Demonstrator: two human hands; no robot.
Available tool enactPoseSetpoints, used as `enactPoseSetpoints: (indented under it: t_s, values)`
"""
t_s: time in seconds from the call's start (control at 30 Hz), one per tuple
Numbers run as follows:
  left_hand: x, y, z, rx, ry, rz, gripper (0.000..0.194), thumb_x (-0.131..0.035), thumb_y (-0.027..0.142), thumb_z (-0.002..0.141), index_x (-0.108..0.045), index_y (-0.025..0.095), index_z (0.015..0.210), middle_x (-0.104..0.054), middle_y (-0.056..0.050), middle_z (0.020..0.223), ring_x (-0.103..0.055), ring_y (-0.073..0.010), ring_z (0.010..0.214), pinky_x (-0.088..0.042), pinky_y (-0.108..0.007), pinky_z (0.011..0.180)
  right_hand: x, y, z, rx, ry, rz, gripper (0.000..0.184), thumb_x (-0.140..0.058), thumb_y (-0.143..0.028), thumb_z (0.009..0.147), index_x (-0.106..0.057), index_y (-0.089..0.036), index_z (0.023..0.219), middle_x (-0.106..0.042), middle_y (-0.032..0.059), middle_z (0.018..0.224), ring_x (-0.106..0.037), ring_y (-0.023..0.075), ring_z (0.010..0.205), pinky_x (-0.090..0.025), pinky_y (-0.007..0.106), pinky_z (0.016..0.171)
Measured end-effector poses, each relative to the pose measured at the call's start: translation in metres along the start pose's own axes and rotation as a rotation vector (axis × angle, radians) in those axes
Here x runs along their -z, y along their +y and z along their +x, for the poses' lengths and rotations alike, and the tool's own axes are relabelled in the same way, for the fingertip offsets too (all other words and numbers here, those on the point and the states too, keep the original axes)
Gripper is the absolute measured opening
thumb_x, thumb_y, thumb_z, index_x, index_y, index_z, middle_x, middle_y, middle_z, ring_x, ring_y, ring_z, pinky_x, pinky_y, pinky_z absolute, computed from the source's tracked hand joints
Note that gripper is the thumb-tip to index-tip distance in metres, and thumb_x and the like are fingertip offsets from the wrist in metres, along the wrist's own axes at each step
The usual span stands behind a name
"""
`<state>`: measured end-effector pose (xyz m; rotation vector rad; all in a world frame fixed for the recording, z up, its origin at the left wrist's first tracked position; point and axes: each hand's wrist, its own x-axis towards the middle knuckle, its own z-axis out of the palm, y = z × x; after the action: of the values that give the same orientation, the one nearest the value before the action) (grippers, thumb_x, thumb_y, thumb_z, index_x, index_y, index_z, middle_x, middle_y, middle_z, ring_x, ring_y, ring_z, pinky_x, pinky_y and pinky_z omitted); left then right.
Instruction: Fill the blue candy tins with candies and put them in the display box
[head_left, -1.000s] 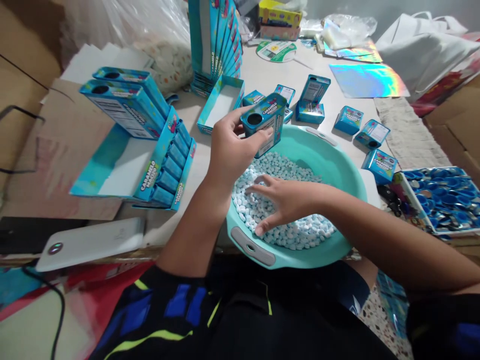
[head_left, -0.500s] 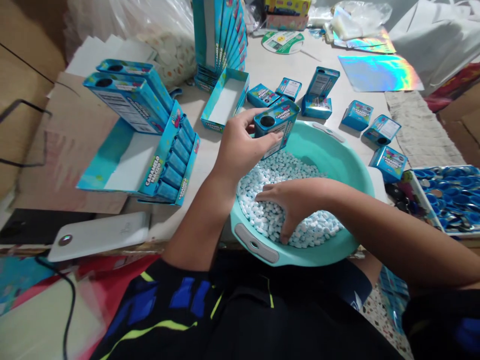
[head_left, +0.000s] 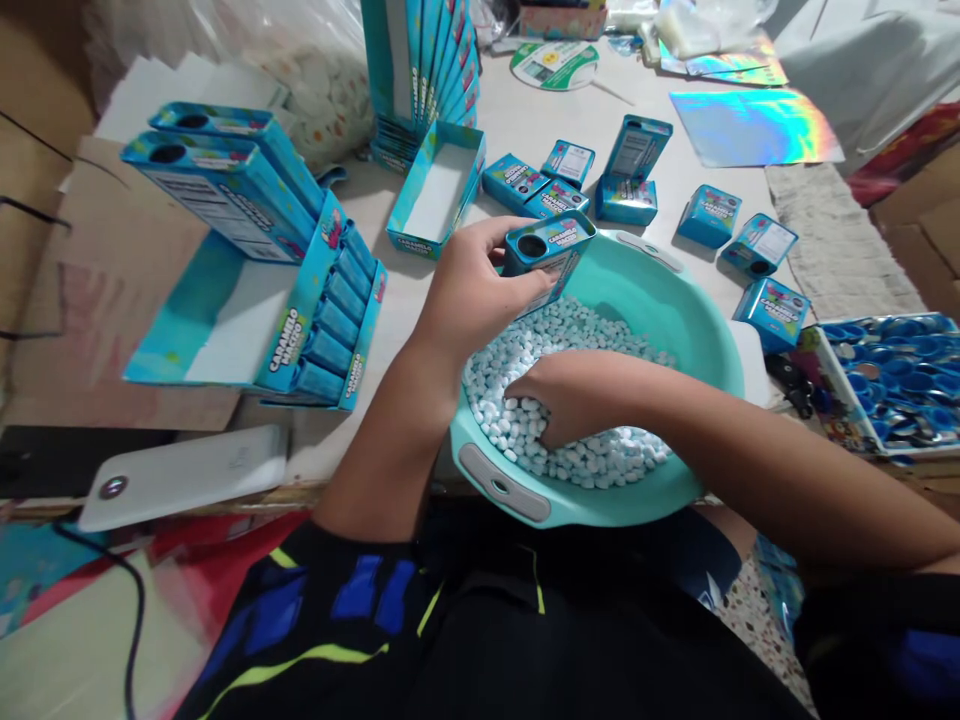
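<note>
Left hand [head_left: 472, 290] firmly closed around a blue Caramelo Macizo tin [head_left: 551, 250], thumb across the near face, fingers curled behind. Right hand [head_left: 577, 400] low and curled, fingers [head_left: 551, 425] sunk among pale blue candies [head_left: 592, 455], with no way to tell whether any lie caught inside the hand.

Tin held just above the far-left rim of a turquoise plastic basin [head_left: 660, 310], up and to the left of the right hand, long axis running roughly sideways and rising slightly toward the right. Round hole in the tin's left end, open toward the left hand and tilted up, not toward the candies. Left hand nearer the tin, gripping it; right hand nearer the candies, well below it and apart from it.

Inside of the tin out of sight, so its contents impossible to judge. Lower edge of the tin partly hidden by the left hand. Right fingertips buried and out of view. Lettering on the tin's side too foreshortened to read in full. Beyond the basin's far rim, several smaller blue tins [head_left: 709, 215] scattered on the bench.
</note>
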<state>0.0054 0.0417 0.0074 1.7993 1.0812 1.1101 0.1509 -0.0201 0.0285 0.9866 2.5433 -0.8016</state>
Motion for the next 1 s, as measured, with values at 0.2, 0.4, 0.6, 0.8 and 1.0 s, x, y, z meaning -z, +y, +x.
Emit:
enactPoseSetpoints:
  t_s: [0.2,0.4,0.6,0.8,1.0]
  values:
    - [0.001,-0.001,0.001,0.028,-0.033,0.028,0.033,-0.077,0.020,0.078,-0.074,0.018,0.111,-0.078,-0.006,0.107,-0.070,-0.0241,0.104,-0.060,-0.034,0.091,0.017,0.010,-0.021,0.003,0.256,0.152,0.024,-0.068,-0.026,0.079,-0.076,-0.024,0.101,-0.075,0.0021,0.083,-0.061,0.0182,0.068,-0.042,0.033,0.064]
    - [0.001,-0.001,-0.003,0.047,-0.151,0.141,0.028,-0.075,0.021,0.076,-0.073,0.017,0.103,-0.078,-0.008,0.101,-0.070,-0.0246,0.094,-0.057,-0.034,0.084,0.025,0.033,-0.035,0.126,0.711,0.542,0.016,-0.072,-0.037,0.080,-0.066,-0.025,0.087,-0.068,0.0013,0.084,-0.062,0.0190,0.076,-0.053,0.036,0.070]
    - [-0.001,0.011,-0.010,-0.031,-0.437,0.190,0.023,-0.074,0.027,0.077,-0.076,0.020,0.099,-0.078,-0.006,0.094,-0.070,-0.0257,0.088,-0.054,-0.036,0.081,0.015,0.043,-0.011,-0.041,1.107,0.691,0.037,-0.047,-0.061,0.093,-0.054,-0.032,0.115,-0.062,0.0056,0.102,-0.066,0.0213,0.074,-0.053,0.036,0.056]
    - [0.000,0.018,-0.012,-0.070,-0.516,0.148,0.026,-0.074,0.030,0.078,-0.076,0.020,0.102,-0.079,-0.005,0.094,-0.071,-0.0273,0.088,-0.054,-0.038,0.078,0.014,0.044,0.002,-0.132,1.102,0.517,0.058,-0.052,-0.073,0.092,-0.053,-0.034,0.135,-0.065,0.0105,0.114,-0.072,0.0324,0.106,-0.062,0.045,0.076]
    - [0.000,0.014,-0.010,-0.077,-0.520,0.171,0.028,-0.075,0.031,0.078,-0.077,0.018,0.102,-0.079,-0.007,0.096,-0.072,-0.0309,0.094,-0.056,-0.040,0.082,0.013,0.042,0.002,-0.144,1.144,0.626,0.058,-0.069,-0.064,0.086,-0.052,-0.036,0.134,-0.069,0.0065,0.109,-0.071,0.0305,0.108,-0.061,0.047,0.085]
